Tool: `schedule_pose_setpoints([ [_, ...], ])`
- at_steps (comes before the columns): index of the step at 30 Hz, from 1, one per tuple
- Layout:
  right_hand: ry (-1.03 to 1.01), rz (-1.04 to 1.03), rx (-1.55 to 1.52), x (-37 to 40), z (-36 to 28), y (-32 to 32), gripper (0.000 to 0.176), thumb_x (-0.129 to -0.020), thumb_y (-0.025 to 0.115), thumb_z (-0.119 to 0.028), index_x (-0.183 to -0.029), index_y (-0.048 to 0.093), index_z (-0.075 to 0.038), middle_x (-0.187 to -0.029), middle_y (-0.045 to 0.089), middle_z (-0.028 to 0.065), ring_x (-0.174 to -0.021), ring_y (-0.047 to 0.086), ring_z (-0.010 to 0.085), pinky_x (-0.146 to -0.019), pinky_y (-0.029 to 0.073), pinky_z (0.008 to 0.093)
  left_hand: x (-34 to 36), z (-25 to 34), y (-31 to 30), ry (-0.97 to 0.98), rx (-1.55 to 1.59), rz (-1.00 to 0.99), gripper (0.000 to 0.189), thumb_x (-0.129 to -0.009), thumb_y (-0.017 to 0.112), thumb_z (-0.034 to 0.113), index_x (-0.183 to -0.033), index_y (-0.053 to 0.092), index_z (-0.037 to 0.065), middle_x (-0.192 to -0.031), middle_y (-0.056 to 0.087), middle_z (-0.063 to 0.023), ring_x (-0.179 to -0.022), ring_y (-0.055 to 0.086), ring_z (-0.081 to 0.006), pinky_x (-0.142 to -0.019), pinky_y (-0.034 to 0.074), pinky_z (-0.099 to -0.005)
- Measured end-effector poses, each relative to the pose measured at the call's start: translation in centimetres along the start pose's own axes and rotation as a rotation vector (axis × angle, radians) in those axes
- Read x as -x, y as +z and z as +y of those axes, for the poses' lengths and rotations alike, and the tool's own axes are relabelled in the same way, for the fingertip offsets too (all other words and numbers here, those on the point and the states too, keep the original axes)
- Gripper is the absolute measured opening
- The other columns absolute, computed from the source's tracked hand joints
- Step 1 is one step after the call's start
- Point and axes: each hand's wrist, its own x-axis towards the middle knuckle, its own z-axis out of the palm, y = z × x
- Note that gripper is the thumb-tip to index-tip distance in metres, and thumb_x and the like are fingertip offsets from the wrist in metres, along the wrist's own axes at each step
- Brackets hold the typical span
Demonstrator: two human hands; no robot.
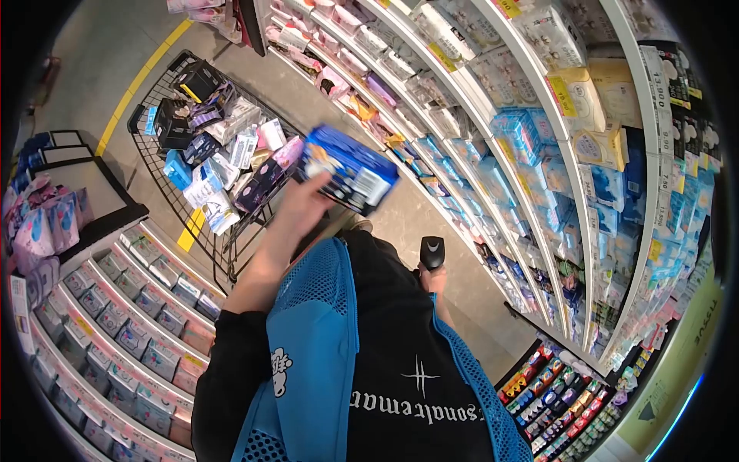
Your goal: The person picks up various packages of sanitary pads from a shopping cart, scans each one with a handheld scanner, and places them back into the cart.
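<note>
My left hand is closed round one end of a blue pack with a barcode label on its side. The pack is held tilted in front of my body, near the right side of a black wire shopping cart. Heaped in the cart are mixed packs, among them a black box, a dark patterned pack and a white pouch. Low by my right side, my right hand is wrapped round the handle of a dark barcode scanner.
Tall white shelves full of packaged goods line the right side. Low tiered shelves with boxed packs stand at the lower left. Pink and white bags hang at the left. A yellow floor line passes beside the cart.
</note>
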Motion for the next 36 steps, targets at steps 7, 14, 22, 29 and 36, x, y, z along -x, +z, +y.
schedule_pose_setpoints([
  [7, 0.084, -0.116, -0.623, 0.6, -15.4, -7.8, 0.016, -0.087, 0.068, -0.011, -0.097, 0.065, 0.001, -0.074, 0.070, 0.0065, -0.060, 0.063, 0.0116, -0.053, 0.046, 0.0269, 2.1, -7.6, 3.6, -0.310, -0.152, -0.188, 0.060, -0.084, 0.069, -0.006, -0.137, 0.045, 0.007, -0.130, 0.059, -0.0137, -0.120, 0.059, -0.0312, -0.100, 0.048, -0.0587],
  [14, 0.069, -0.283, -1.115, 0.4, -18.5, -13.8, 0.039, -0.092, 0.071, -0.017, -0.128, 0.059, -0.005, -0.118, 0.066, 0.0056, -0.106, 0.062, 0.0159, -0.090, 0.051, 0.0318, 3.1, -8.2, 10.3, 0.005, -0.321, -0.673, 0.045, -0.077, 0.075, -0.007, -0.114, 0.053, 0.010, -0.135, 0.052, -0.0175, -0.130, 0.050, -0.0300, -0.105, 0.044, -0.0437],
  [22, 0.048, -0.360, -1.285, 2.1, -18.6, -20.3, 0.053, -0.092, 0.071, -0.022, -0.137, 0.051, -0.004, -0.126, 0.063, 0.0084, -0.109, 0.062, 0.0166, -0.094, 0.050, 0.0321, 1.9, -9.8, 14.7, 0.046, -0.516, -0.801, 0.013, -0.081, 0.070, -0.004, -0.087, 0.062, 0.005, -0.137, 0.049, -0.0208, -0.130, 0.050, -0.0353, -0.109, 0.040, -0.0470],
  [29, -0.060, -0.328, -1.390, 3.9, -15.2, -22.6, 0.067, -0.084, 0.075, -0.010, -0.142, 0.043, -0.004, -0.133, 0.056, 0.0116, -0.117, 0.058, 0.0214, -0.099, 0.048, 0.0359, 2.7, -12.4, 17.8, 0.178, -0.795, -0.909, 0.033, -0.079, 0.078, 0.004, -0.109, 0.065, 0.005, -0.142, 0.046, -0.0245, -0.126, 0.055, -0.0328, -0.104, 0.050, -0.0426],
  [36, -0.030, -0.113, -1.511, 3.9, -13.6, -23.3, 0.066, -0.083, 0.076, -0.009, -0.141, 0.046, -0.005, -0.131, 0.058, 0.0110, -0.117, 0.058, 0.0212, -0.100, 0.047, 0.0353, 5.5, -15.9, 21.2, -0.170, -0.558, -0.369, 0.058, -0.104, 0.045, 0.041, -0.148, 0.032, 0.006, -0.143, 0.046, -0.0192, -0.123, 0.057, -0.0294, -0.098, 0.054, -0.0402],
])
